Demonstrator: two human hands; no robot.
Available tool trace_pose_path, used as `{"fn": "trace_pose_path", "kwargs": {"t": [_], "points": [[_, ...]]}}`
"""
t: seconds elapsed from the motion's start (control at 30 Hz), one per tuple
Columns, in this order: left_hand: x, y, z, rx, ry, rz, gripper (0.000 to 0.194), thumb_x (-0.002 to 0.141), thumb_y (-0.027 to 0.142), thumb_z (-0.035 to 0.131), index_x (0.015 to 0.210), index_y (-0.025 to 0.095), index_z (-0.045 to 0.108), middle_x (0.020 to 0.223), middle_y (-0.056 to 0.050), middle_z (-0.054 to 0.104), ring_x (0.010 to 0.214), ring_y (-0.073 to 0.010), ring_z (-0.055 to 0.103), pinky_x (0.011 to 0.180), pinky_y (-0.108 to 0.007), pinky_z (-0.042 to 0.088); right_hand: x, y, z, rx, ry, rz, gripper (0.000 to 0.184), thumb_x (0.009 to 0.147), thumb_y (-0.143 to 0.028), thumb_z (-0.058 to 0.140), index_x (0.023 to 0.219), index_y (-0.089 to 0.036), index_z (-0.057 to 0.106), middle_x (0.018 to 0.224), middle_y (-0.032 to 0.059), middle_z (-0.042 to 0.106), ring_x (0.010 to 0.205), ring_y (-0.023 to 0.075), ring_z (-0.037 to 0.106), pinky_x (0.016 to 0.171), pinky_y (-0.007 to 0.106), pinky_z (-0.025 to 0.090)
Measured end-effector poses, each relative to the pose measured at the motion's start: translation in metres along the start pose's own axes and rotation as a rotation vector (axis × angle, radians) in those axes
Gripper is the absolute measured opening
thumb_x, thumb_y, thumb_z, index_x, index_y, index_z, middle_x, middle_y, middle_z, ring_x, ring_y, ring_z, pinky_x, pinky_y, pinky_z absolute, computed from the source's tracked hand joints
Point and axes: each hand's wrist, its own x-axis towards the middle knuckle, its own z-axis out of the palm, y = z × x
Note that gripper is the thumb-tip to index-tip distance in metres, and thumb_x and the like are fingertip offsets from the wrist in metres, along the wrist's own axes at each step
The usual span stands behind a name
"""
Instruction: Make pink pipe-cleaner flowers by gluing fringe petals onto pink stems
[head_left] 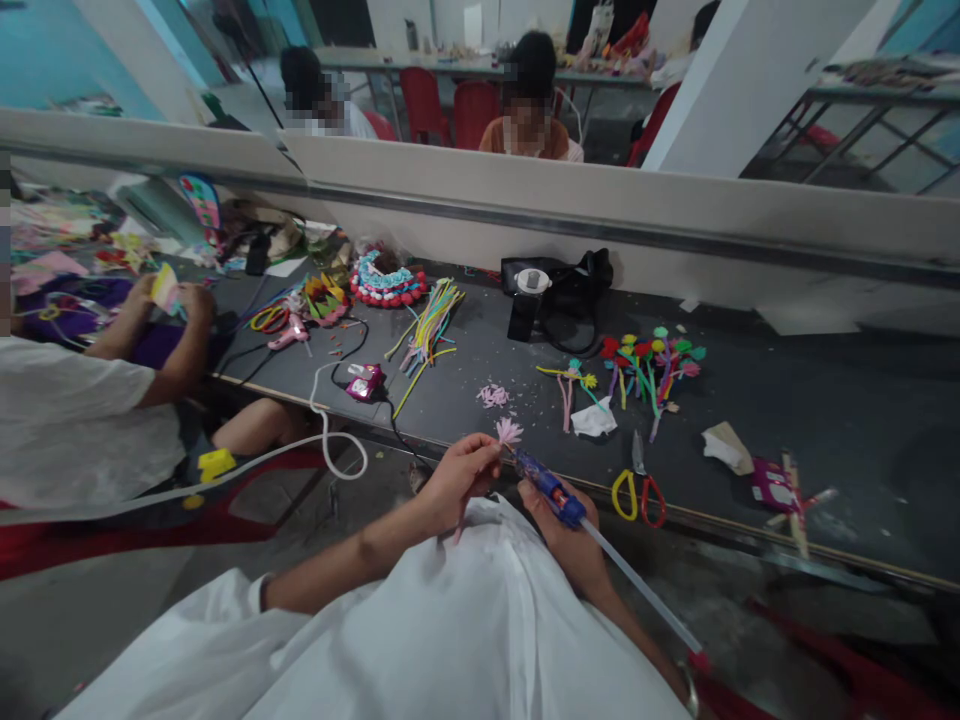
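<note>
My left hand (466,474) pinches a pink pipe-cleaner flower (508,431), its petals fanning out above my fingertips and a pink stem hanging below the hand. In my right hand (559,525) lies a blue glue gun (550,485), with a long clear glue stick (645,588) jutting from its back end. The gun's nozzle points at the base of the flower and is close to my left fingertips; whether it touches is hard to see. Just beyond the flower, a small heap of pink petal pieces (494,396) lies on the dark table (465,450).
Scissors (637,490) lie at the table edge on the right. Finished pipe-cleaner flowers (649,365) and a black bag (562,290) lie farther back. Loose pipe cleaners (431,330) and a white cable (322,405) are to the left, where a co-worker (82,420) sits.
</note>
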Motion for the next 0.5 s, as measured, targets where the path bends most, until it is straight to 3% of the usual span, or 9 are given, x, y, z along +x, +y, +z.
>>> {"fn": "trace_pose_path", "kwargs": {"t": [0.5], "points": [[0.008, 0.005, 0.006, 0.008, 0.001, -0.010, 0.025, 0.072, 0.034, 0.070, 0.075, 0.017, 0.053, 0.055, 0.005, 0.051, 0.039, -0.0031, 0.029, 0.039, -0.020, 0.013, 0.011, 0.002, 0.000, 0.014, -0.005, 0.036, 0.029, 0.074, -0.043, 0.072, 0.067, -0.015, 0.067, 0.061, 0.0014, 0.065, 0.056, 0.0148, 0.056, 0.057, 0.025, 0.047]]}}
